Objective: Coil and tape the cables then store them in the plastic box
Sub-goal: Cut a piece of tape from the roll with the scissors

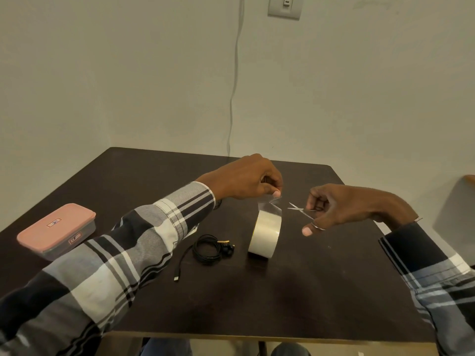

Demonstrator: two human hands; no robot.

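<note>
Presently on view, itemised:

Left hand [246,179], centre of the frame, raised above the table: thumb and fingers pinch the free end of a clear tape strip [270,204] pulled up from the roll. Sleeve is a black, grey and white check.

Tape roll [266,235], just right of centre: stands on its edge on the dark table [321,291], slightly tilted, with the strip rising from its top to the left hand's fingertips.

Right hand [339,208], right of centre, level with the strip: fingers curled round a small pair of metal scissors [300,210], one ring visible at the lower finger. Blades are parted and point left toward the strip, their tips just beside it; whether they touch the tape cannot be told.

Black cable [209,249], lower centre, left of the tape roll: lies coiled on the table, with one loose end trailing down-left to a small plug [176,278]. No tape can be made out on it. Neither hand touches it.

Plastic box [57,231], left edge of the frame: clear base, pink lid on, resting on the table well apart from the cable.

Wall behind: a grey switch plate [284,6] at the top, and a thin pale wire [235,80] hanging down to the table's far edge.
</note>
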